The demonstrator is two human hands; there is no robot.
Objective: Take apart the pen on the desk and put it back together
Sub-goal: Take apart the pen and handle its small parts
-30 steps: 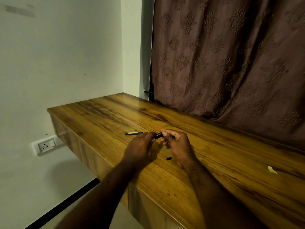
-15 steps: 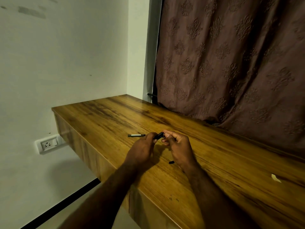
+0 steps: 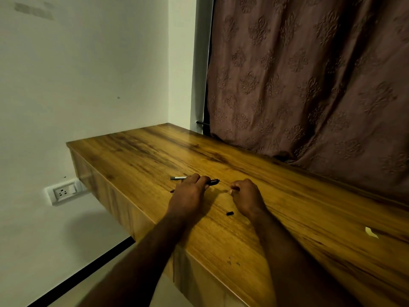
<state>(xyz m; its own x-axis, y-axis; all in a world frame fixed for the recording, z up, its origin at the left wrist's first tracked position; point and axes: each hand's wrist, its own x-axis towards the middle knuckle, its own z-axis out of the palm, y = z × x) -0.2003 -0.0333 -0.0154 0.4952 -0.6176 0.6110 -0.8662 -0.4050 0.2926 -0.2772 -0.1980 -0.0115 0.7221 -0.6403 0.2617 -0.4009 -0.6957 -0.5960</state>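
Observation:
My left hand (image 3: 190,191) grips a dark pen barrel (image 3: 213,181), whose right end sticks out past my fingers and whose thin tip shows at the hand's lower left. My right hand (image 3: 245,196) hovers a short way to the right of the barrel, fingers curled; whether it pinches a small part I cannot tell. A grey-and-black pen piece (image 3: 178,178) lies on the wooden desk (image 3: 287,229) just beyond my left hand. A small black piece (image 3: 230,213) rests on the desk beside my right wrist.
The desk's front edge runs diagonally below my forearms, with floor beneath. A brown patterned curtain (image 3: 309,85) hangs behind the desk. A scrap of pale paper (image 3: 371,232) lies at the right. A wall socket (image 3: 64,191) sits left of the desk.
My hands were joined on the barrel; now my right hand has pulled away to the right while my left keeps the barrel. The camera view shifted slightly.

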